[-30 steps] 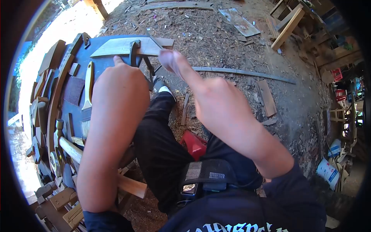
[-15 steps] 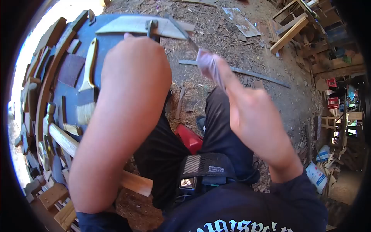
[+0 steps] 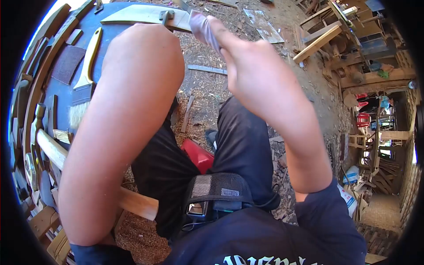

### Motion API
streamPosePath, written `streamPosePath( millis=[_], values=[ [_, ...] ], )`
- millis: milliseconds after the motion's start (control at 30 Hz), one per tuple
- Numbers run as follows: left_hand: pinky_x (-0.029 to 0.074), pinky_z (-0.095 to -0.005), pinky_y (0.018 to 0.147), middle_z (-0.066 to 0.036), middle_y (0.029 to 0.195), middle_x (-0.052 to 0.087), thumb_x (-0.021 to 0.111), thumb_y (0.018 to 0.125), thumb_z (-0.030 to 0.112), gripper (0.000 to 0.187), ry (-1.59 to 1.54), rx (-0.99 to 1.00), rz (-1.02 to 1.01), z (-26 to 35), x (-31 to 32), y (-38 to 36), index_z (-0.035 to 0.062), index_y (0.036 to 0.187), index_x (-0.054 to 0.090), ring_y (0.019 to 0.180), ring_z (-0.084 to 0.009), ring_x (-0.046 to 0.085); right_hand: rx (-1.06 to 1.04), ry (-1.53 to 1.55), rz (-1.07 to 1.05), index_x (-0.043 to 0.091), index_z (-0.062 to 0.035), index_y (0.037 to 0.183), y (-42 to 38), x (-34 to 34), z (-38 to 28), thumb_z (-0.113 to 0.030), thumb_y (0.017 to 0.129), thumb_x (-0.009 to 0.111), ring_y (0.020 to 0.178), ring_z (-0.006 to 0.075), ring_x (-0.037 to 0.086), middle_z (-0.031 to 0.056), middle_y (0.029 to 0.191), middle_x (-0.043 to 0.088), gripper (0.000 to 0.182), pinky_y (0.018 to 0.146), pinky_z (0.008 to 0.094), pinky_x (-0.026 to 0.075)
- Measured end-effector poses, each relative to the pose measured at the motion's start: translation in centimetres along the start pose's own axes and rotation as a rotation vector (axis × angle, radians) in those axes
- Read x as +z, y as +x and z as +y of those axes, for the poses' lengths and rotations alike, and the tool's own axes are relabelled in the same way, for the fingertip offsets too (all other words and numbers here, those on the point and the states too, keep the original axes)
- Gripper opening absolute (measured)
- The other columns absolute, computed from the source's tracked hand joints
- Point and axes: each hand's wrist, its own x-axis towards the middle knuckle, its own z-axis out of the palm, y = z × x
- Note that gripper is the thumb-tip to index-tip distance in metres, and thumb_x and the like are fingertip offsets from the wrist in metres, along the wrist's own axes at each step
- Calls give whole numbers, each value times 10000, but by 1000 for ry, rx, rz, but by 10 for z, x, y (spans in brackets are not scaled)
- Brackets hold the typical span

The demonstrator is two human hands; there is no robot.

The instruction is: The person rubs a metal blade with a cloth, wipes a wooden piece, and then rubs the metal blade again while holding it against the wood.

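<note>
A pale, pointed wooden piece (image 3: 132, 14) lies at the top edge of the blue work surface (image 3: 112, 9), under a metal clamp (image 3: 166, 17). My left hand (image 3: 148, 33) is bent over beside the clamp at the near edge of the wood, its fingers hidden behind the wrist. My right hand (image 3: 227, 37) is closed around a cloth-wrapped handle (image 3: 204, 31) of a long, flat metal tool (image 3: 182, 5), which reaches over the right end of the wood and runs partly out of view.
A paintbrush (image 3: 87, 66), a dark abrasive sheet (image 3: 68, 64) and a hammer (image 3: 51, 148) lie at the left beside several wooden pieces. A metal strip (image 3: 206, 69) is on the shavings-covered ground. Timber frames stand at the right.
My right hand and the tool have moved up and to the left, nearer the wooden piece. The whole view has shifted, with the bench now higher and further left.
</note>
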Motion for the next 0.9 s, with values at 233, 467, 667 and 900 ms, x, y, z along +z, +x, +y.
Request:
streamPosePath(
  millis=[233,467,667,900],
  values=[
    [582,-339,796,-124,900,748,622,872,126,167,-68,-252,-47,5,6,5,56,881,774,882,-239,735,126,12,-49,437,-95,1473,-27,0,-18,60,798,521,680,463,675,298,699,636,697,647,532,543],
    [573,-342,841,-144,1089,738,687,851,215,270,-21,-210,-175,7,0,10,79,1074,757,993,-264,728,80,76,-32,433,-83,1486,-23,-5,-19,21,931,515,701,484,642,326,738,611,571,612,473,523],
    [587,-363,668,-229,791,712,608,813,89,175,-33,42,48,-2,8,-1,-15,767,740,729,-299,727,7,-2,43,397,-97,1464,6,20,-7,46,811,529,633,455,664,273,626,600,682,611,545,515],
    [577,-327,739,-178,981,743,612,890,183,234,86,-211,-111,3,2,6,21,976,758,858,-238,740,72,80,-64,377,-71,1488,-25,4,-14,17,873,538,656,449,661,294,701,620,643,585,534,496]
  ],
)
